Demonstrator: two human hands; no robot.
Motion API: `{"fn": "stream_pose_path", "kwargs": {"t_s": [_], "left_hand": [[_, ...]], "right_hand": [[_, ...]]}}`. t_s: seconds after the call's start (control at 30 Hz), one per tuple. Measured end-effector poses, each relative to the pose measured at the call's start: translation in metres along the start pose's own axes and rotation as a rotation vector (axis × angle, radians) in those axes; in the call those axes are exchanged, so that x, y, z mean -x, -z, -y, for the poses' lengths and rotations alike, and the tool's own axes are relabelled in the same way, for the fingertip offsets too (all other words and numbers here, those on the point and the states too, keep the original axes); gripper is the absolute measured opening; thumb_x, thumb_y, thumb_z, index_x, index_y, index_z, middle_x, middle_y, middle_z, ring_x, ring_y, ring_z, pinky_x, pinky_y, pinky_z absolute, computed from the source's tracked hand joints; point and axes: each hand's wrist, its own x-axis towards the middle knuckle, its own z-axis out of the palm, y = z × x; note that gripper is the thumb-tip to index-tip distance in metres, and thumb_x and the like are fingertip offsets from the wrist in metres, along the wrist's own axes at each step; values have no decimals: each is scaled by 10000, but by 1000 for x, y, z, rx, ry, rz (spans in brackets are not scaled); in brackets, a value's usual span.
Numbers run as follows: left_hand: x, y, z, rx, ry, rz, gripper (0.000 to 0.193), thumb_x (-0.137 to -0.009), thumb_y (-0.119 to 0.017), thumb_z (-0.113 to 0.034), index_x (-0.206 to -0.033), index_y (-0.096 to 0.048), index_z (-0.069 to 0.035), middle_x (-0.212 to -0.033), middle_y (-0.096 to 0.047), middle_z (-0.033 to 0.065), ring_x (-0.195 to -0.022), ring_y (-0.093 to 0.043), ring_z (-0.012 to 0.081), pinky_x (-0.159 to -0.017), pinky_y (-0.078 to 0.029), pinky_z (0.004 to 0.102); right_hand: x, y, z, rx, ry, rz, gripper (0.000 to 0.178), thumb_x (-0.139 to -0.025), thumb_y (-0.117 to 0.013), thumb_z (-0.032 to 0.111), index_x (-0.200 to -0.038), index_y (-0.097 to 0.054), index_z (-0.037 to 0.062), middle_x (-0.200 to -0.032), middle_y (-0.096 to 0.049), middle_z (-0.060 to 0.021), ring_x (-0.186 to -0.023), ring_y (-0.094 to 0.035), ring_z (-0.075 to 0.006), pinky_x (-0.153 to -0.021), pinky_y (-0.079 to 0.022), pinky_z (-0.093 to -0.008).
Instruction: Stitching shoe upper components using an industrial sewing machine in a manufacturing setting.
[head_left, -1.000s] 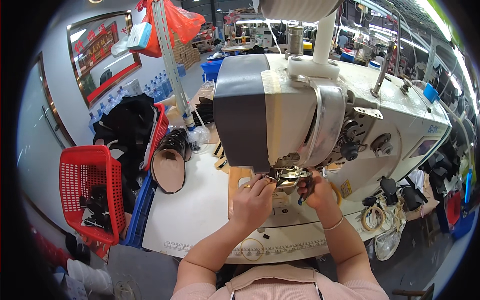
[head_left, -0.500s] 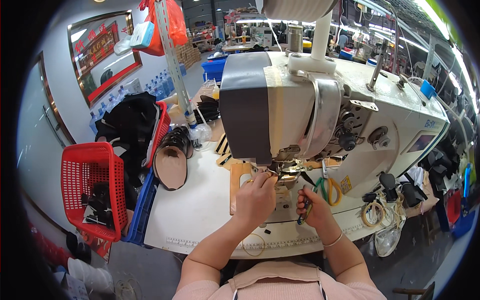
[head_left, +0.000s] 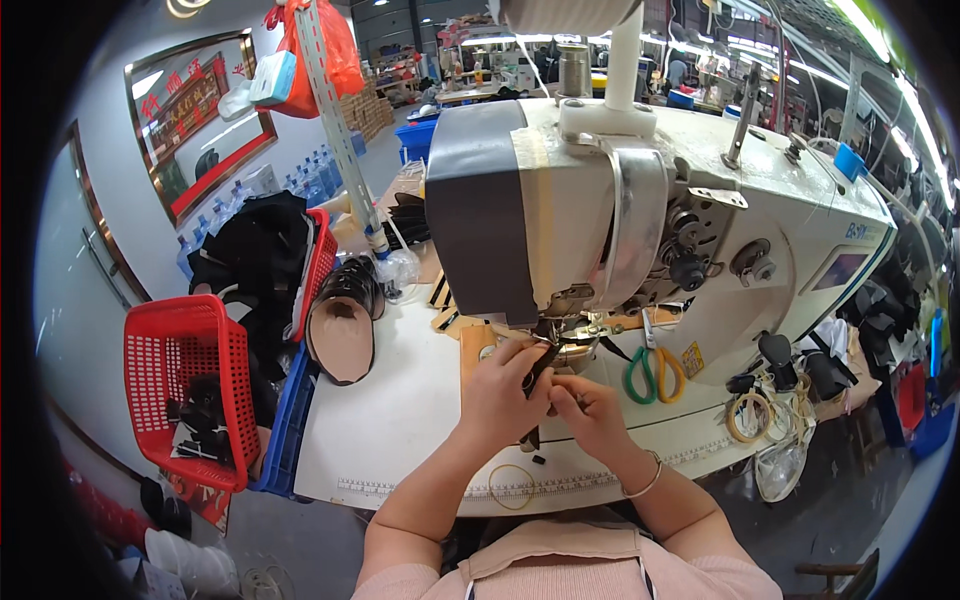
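Note:
My left hand is closed around a narrow dark strip, just in front of the needle area of the sewing machine. Part of that strip is covered by the fingers, and a dark brownish end shows below them. Touching the left fingertips, my right hand has its fingers curled in a pinch. What lies in that pinch is hidden. Green- and yellow-handled scissors lie on the machine bed right of the hands. A tan piece lies under the left hand.
A shoe upper with a pale sole stands left on the white table. A red basket and blue crate flank the table's left edge. Tape rolls hang at right. A rubber band lies near the front edge.
My right hand has moved left to meet my left hand; the small blue-handled tool it held no longer shows. A dark strip now shows at the left fingers. The view has shifted slightly.

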Motion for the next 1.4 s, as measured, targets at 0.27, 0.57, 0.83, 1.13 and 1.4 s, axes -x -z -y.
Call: {"fn": "stream_pose_path", "kwargs": {"t_s": [0.27,0.57,0.83,1.13,1.4], "left_hand": [[-34,16,31,91,2,85,221,-814,-491,-52,-995,-607,-1,-846,-568,130,-727,-558,282,-658,-454,332],[-96,16,118,245,255,153,168,-771,-597,-58,-921,-603,18,-906,-595,136,-796,-598,252,-612,-486,315],[-158,40,144,229,548,448,481,-722,-704,-311,-1057,-567,6,-942,-645,137,-943,-608,225,-815,-460,309],[-207,71,160,87,377,240,393,-712,-717,-238,-1021,-563,-49,-926,-653,103,-894,-641,209,-781,-490,311],[-248,84,199,114,365,245,363,-711,-718,-231,-996,-578,-56,-902,-655,95,-897,-640,222,-759,-500,311]], "right_hand": [[-39,-8,14,364,36,133,100,-832,-603,92,-795,-574,4,-556,-468,-9,-532,-391,-61,-483,-348,-234],[-88,3,9,-104,-205,206,82,-868,-560,71,-831,-584,2,-617,-458,71,-552,-370,-15,-479,-296,-180],[-143,2,8,-62,-318,233,116,-879,-547,94,-921,-613,9,-660,-512,66,-577,-402,-5,-498,-316,-165],[-216,-12,15,-79,-277,280,105,-878,-545,88,-879,-610,5,-640,-502,70,-536,-384,1,-468,-293,-155],[-274,-21,18,-19,-257,344,133,-886,-545,120,-855,-602,4,-631,-450,91,-573,-351,0,-497,-287,-172]]}}
